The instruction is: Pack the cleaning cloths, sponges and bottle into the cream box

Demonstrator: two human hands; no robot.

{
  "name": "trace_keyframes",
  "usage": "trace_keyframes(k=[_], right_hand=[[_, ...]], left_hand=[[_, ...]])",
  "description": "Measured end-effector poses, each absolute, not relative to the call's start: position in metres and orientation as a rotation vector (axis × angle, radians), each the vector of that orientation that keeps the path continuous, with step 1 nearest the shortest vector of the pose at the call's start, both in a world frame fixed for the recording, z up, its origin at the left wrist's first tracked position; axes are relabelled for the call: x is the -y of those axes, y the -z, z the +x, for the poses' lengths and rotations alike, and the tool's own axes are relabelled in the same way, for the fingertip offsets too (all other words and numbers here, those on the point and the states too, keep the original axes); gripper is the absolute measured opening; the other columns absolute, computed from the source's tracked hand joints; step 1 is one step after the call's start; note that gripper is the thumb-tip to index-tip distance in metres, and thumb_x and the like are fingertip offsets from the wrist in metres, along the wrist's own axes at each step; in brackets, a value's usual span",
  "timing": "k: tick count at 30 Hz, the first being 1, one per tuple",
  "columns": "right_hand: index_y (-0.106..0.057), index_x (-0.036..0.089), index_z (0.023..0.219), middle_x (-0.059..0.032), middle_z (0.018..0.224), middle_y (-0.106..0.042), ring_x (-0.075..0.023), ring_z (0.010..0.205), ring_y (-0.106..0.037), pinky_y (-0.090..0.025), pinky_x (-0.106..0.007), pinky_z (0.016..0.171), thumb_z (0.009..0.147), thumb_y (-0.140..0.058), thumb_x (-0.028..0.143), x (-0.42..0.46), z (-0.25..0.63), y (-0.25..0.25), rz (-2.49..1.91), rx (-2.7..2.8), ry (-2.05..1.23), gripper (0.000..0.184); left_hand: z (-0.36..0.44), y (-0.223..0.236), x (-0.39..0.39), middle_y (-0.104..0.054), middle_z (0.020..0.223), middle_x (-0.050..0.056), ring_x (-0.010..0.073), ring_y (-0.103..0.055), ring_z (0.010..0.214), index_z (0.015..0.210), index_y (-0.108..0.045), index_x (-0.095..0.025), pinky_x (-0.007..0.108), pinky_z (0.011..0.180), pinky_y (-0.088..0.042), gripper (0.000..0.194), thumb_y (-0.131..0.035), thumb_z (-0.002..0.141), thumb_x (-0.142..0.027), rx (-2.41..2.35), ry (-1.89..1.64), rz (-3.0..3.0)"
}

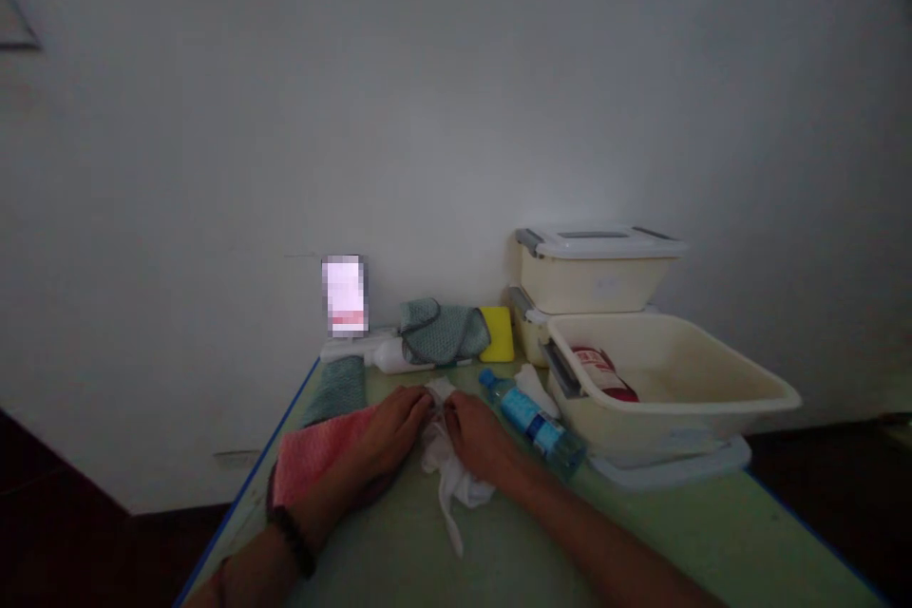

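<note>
The fingers of the left hand (399, 420) and the right hand (476, 435) are drawn in close together, tips nearly meeting, and both look pinched on the upper part of a crumpled white bag (466, 484). The exact grip is partly hidden behind the knuckles. The bag sits near the middle of the bench (613, 551), its loose folds and one thin strip hanging toward the near edge.

The step in hand appears to be working the thin material between the fingertips; a next move would call for a light, separate hold with each hand, as the folds could easily slip or tear.

Just left, a pink cloth (317, 456) lies by the left forearm, close to the bench's left edge, with a grey-green cloth (342, 389) beyond it. To the right, a water bottle (531, 423) lies on its side near the right hand, tight against the open tub (676, 437), so sideways room there is small. A phone (346, 294) stands toward the far left corner. The most room for moving is between the forearms, toward the near edge.
</note>
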State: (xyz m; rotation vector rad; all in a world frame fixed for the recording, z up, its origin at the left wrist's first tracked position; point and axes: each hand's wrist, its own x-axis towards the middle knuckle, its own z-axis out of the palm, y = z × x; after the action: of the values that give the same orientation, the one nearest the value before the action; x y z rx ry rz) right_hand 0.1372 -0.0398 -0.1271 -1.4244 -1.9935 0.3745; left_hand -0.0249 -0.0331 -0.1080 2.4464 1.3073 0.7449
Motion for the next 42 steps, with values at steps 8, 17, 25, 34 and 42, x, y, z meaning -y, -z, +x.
trace_keyframes(k=[8,17,25,34,42], right_hand=[[-0.051,0.018,0.077,-0.0032,0.069,-0.060,-0.0151,0.065,-0.056,-0.043,-0.026,0.060,0.092,-0.029,0.021,0.023,0.140,0.134,-1.330,1.723,-0.450,0.026],[-0.051,0.018,0.079,-0.0015,0.071,-0.059,-0.0137,0.066,-0.055,-0.042,-0.024,0.061,0.091,-0.033,0.024,0.029,0.139,0.131,-1.270,1.601,-0.530,0.023],[-0.051,0.018,0.087,-0.0026,0.077,-0.058,-0.0145,0.073,-0.054,-0.042,-0.025,0.069,0.091,-0.033,0.028,0.039,0.144,0.114,-1.126,1.522,-0.517,0.021],[-0.049,0.019,0.091,-0.0023,0.083,-0.057,-0.0153,0.078,-0.054,-0.044,-0.025,0.071,0.090,-0.037,0.033,0.047,0.148,0.103,-0.964,1.345,-0.684,0.018],[-0.047,0.021,0.094,-0.0020,0.085,-0.054,-0.0144,0.075,-0.054,-0.047,-0.024,0.066,0.088,-0.039,0.038,0.044,0.144,0.110,-0.907,1.255,-0.900,0.020]], left_hand=[[-0.020,0.113,0.022,-0.067,0.089,0.006,0.0178,-0.062,0.083,0.090,-0.059,-0.019,0.031,0.079,-0.049,0.033,-0.029,0.093,-0.032,-1.337,-0.747,2.360],[-0.016,0.114,0.023,-0.061,0.090,0.007,0.0220,-0.057,0.087,0.085,-0.060,-0.019,0.036,0.080,-0.048,0.019,-0.049,0.082,-0.034,-1.257,-0.921,2.453],[-0.020,0.116,0.022,-0.062,0.096,0.008,0.0241,-0.060,0.091,0.098,-0.051,-0.018,0.039,0.082,-0.050,0.022,-0.044,0.085,-0.035,-1.302,-1.054,2.302],[-0.018,0.128,0.023,-0.049,0.126,0.014,0.0278,-0.049,0.118,0.130,-0.028,-0.021,0.048,0.100,-0.040,0.057,-0.056,0.081,-0.029,-1.070,-1.195,2.338],[-0.018,0.129,0.023,-0.040,0.128,0.016,0.0317,-0.041,0.122,0.130,-0.031,-0.020,0.052,0.101,-0.037,0.063,-0.062,0.078,-0.035,-1.196,-1.291,2.359]])
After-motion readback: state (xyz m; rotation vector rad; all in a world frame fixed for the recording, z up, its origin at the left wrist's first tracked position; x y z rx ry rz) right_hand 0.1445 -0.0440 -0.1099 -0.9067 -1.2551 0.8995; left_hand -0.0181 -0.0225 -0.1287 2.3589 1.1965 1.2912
